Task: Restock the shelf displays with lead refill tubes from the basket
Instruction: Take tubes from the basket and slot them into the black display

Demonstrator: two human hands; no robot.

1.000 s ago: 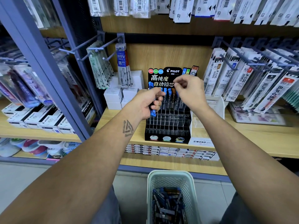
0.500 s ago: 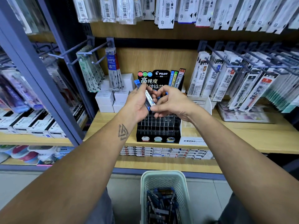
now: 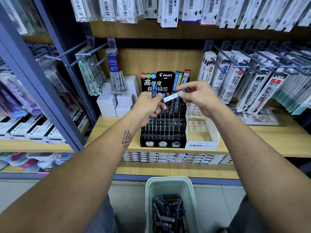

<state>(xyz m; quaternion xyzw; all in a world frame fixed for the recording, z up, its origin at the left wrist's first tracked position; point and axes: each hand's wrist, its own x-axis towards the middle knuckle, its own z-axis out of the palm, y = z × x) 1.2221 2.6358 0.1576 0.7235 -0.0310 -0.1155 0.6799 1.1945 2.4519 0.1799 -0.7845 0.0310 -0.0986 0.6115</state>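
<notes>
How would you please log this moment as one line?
left hand: holds blue tubes | right hand: pinches lead tube | above Pilot display | basket: stocked

Basket (image 3: 170,185) below shelf (image 3: 109,128); display rack (image 3: 164,130) on shelf.

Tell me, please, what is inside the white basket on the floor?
The white basket holds a loose pile of lead refill tubes, mostly dark and blue. Its bottom is covered by the pile, and the frame cuts off its near end.
</notes>
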